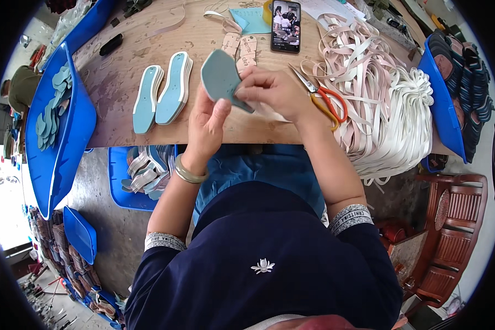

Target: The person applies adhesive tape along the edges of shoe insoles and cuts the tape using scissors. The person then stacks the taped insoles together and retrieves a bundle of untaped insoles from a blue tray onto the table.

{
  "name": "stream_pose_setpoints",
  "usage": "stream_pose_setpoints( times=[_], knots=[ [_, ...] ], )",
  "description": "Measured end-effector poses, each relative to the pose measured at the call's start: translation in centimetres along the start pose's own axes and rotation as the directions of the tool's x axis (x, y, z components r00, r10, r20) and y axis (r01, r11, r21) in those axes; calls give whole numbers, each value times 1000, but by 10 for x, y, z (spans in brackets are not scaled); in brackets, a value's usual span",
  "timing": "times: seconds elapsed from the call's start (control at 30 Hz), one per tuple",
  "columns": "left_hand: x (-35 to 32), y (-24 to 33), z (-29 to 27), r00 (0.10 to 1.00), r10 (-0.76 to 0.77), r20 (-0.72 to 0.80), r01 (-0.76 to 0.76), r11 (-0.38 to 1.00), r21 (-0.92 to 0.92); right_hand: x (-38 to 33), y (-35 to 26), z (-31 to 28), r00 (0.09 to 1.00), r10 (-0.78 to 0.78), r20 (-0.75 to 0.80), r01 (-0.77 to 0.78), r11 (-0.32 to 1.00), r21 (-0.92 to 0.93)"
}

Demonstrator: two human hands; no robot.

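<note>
A grey-blue shoe insole (220, 74) is held up over the wooden table (126, 71). My left hand (208, 124) grips its lower edge from below. My right hand (272, 91) pinches its right side, with a pale strap piece under the fingers. Two stacks of light blue insoles (162, 91) lie on the table just to the left of my hands. Orange-handled scissors (322, 96) rest right of my right hand.
A heap of pink and white straps (379, 99) covers the table's right side. A phone (286, 25) lies at the far edge beside beige insole pieces (240, 47). Blue trays (60, 137) hold insoles on the left, another blue bin (443, 104) holds soles at right. A wooden chair (451, 231) stands lower right.
</note>
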State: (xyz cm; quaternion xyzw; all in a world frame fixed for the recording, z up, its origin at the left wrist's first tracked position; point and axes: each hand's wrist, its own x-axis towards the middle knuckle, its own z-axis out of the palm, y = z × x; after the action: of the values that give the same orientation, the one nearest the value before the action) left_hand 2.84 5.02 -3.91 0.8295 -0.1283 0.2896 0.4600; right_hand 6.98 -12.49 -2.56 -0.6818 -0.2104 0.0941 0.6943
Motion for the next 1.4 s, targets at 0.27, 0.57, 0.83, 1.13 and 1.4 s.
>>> stream_pose_setpoints(
  times=[0.27,0.57,0.83,1.13,1.4],
  knots=[
    [21,32,16,796,-404,450,525,93,-846,-48,-31,-19,877,175,-448,-50,959,277],
    [8,45,30,774,-468,427,524,96,-846,-43,-36,1,869,171,-465,75,883,464],
    [3,45,30,805,-413,427,505,97,-858,-43,-33,16,854,146,-499,170,828,534],
    [-9,47,24,847,-346,403,453,72,-889,-50,-36,22,909,127,-397,207,689,694],
    [-10,37,17,924,-148,352,373,545,-751,-58,-40,2,912,-309,-271,255,942,-217]
  ],
)
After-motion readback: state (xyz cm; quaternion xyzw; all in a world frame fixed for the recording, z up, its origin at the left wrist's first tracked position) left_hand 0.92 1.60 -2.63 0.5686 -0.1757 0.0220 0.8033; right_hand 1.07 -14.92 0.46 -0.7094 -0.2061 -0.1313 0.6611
